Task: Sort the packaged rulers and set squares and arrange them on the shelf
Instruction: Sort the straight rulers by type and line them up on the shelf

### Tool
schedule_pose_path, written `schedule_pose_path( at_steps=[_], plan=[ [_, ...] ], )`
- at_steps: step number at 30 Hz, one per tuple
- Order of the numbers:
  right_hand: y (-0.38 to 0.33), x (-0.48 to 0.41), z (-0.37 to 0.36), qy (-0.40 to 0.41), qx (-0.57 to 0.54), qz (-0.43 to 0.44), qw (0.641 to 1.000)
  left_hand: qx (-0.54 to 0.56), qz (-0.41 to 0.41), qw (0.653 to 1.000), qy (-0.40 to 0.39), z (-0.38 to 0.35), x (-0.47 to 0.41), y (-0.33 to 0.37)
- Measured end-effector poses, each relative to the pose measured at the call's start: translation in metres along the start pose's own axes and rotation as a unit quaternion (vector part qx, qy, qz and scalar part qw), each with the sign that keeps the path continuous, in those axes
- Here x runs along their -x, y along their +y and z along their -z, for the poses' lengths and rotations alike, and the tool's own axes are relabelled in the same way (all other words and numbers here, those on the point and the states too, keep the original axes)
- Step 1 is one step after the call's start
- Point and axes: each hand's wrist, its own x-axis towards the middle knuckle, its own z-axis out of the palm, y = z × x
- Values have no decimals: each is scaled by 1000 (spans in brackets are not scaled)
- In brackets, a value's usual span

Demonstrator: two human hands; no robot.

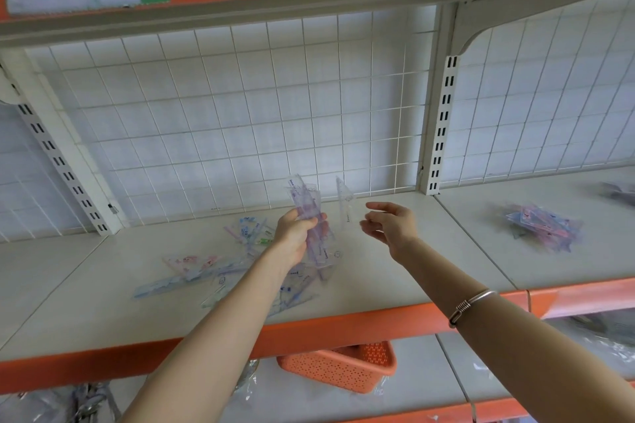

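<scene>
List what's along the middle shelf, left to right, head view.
Pink-printed set square pack → left grip holding a bundle of packaged rulers → upright clear pack standing apart → right grip, fingers relaxed, holding nothing → separate pile further right.

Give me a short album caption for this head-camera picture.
Left hand grips a bundle of packaged rulers above a loose pile on the shelf; right hand open alongside.
</scene>
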Motion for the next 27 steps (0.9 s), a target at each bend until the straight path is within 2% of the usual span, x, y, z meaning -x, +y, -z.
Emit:
schedule_pose_path(
  at_steps=[12, 18, 27],
  plan=[
    [-22, -8, 99, 40, -22, 9, 999, -71, -6, 996, -61, -102, -2, -31],
    [-48, -18, 184, 94, 12, 46, 994, -182, -60, 978, -82, -190, -3, -56],
    [-91, -47, 332, 168, 95, 77, 978, -224, -92, 963, -117, -342, 10, -85]
  ],
)
